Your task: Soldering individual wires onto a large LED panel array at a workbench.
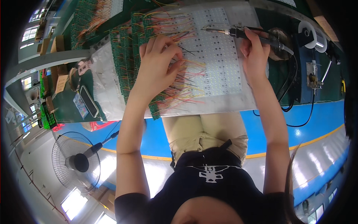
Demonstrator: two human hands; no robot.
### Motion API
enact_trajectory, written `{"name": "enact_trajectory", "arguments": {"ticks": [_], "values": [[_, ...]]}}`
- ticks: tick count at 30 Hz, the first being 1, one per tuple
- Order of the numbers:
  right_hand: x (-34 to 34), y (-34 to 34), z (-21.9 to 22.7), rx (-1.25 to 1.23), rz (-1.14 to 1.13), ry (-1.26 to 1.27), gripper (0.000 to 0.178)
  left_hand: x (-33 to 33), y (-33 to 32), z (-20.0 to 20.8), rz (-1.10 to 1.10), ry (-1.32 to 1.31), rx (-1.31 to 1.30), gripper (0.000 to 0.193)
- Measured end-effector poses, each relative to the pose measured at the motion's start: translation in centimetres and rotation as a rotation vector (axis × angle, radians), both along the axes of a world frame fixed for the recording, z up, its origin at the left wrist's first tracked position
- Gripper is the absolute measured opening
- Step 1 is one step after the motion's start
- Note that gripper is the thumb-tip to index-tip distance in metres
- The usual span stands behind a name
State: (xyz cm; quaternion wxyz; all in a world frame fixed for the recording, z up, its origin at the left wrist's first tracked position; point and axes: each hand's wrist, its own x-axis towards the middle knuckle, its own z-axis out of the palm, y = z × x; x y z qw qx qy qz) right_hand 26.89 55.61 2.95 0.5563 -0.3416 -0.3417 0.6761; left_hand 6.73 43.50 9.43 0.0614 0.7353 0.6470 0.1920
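My right hand (256, 56) holds a soldering iron (236, 33) by its black handle, with the metal tip pointing left over a white, dotted LED board sheet (220, 59). Green circuit board strips (126, 56) lie side by side along the left of that sheet. Red, yellow and black wires (192, 91) fan out from them to the right. Over the strips, my left hand (158, 61) is closed, its thumb and forefinger bent toward each other by the wires. What those fingertips hold, if anything, is too small to make out.
A spool of solder wire (306, 34) and a metal stand (312, 76) are at the right, beside the iron's black cable (294, 86). A phone (88, 101) lies at the bench's left. More wired green boards (87, 22) sit at the far left. A fan (80, 162) stands below left.
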Motion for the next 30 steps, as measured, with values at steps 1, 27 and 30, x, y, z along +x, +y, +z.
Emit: {"name": "enact_trajectory", "arguments": {"ticks": [1, 27, 30], "values": [[0.0, 0.0, 0.0, -0.003, 0.005, -0.012, 0.010, 0.4, 0.1, -0.2, 0.005, -0.012, -0.003, 0.017], [0.5, 0.2, -0.5, 0.017, -0.016, -0.064, 0.008, 2.3, 1.6, -4.5, 0.223, -0.386, 0.177, 0.012], [0.4, 0.2, -0.2, 0.034, 0.004, -0.085, 0.009, 2.3, 2.1, -4.9, 0.255, -0.408, 0.260, 0.009]]}}
